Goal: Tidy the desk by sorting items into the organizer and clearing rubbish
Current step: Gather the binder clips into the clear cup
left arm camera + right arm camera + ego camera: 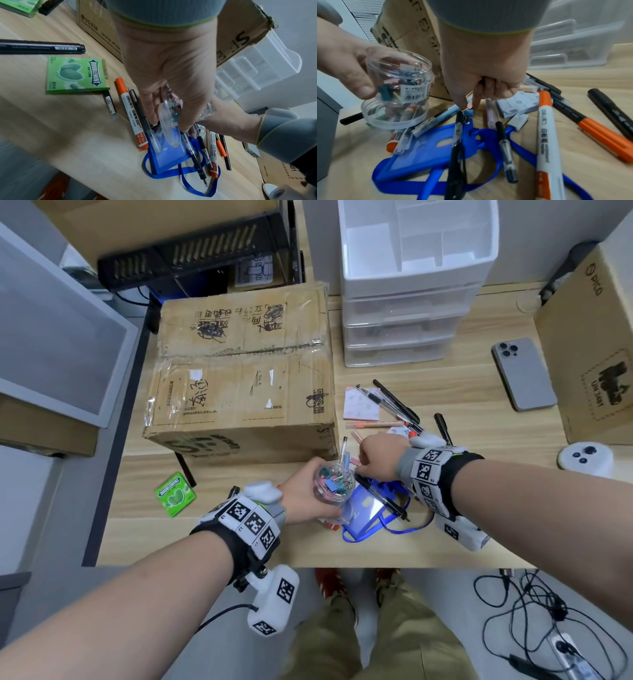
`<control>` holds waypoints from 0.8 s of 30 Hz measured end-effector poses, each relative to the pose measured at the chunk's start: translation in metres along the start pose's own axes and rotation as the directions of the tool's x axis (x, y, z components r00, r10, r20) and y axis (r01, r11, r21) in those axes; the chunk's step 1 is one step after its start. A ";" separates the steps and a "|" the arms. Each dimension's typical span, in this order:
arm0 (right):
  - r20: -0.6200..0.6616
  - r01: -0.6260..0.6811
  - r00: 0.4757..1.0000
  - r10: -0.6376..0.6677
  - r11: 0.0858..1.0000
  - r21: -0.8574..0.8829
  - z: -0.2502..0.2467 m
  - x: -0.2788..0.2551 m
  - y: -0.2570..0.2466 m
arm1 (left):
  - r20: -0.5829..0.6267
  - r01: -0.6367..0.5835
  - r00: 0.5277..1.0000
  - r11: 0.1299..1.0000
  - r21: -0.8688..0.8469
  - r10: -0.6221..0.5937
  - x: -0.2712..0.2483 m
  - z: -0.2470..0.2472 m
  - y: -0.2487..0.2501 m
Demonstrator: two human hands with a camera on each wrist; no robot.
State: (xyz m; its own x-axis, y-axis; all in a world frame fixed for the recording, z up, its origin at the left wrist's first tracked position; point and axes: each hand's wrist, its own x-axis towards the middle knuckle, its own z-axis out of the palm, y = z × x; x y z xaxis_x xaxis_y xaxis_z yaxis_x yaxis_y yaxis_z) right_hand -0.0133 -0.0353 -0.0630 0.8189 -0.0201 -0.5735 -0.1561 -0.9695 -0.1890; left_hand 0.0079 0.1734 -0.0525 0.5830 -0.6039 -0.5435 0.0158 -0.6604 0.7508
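STEP: we're gathering loose clips | small blue binder clip (468, 112) on the desk by the blue badge holder (426, 155), our right hand (378, 455) pinching it, thumb and forefinger | clear round plastic jar (334, 482), lidless, part-full of mixed clips, gripped by our left hand (305, 498) | NEXT: we reckon lift, drop into jar | white drawer organizer (411, 285) behind, well apart; top tray compartments look empty

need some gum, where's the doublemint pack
In the head view, the Doublemint pack lies at the desk's front left, just left of the left hand.
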 end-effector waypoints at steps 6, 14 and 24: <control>-0.043 -0.062 0.997 0.061 0.998 -0.011 0.012 0.003 -0.004 | 0.003 0.012 1.000 0.997 -0.080 -0.012 -0.007 0.003 -0.008; -0.085 -0.037 0.996 0.039 0.999 0.026 0.014 0.000 -0.004 | -0.016 0.021 1.000 0.999 -0.046 -0.021 -0.008 0.002 -0.008; 0.012 -0.074 0.997 0.075 0.995 -0.060 0.007 -0.003 0.002 | -0.004 0.014 1.000 0.999 -0.047 -0.014 -0.005 -0.002 -0.008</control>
State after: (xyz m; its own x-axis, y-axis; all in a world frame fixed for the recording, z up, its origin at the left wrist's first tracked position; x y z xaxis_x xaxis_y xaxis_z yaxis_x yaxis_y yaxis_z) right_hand -0.0193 -0.0357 -0.0672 0.7984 -0.0895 -0.5955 -0.1829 -0.9782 -0.0983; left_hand 0.0065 0.1828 -0.0552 0.5862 -0.5926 -0.5525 0.0622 -0.6470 0.7600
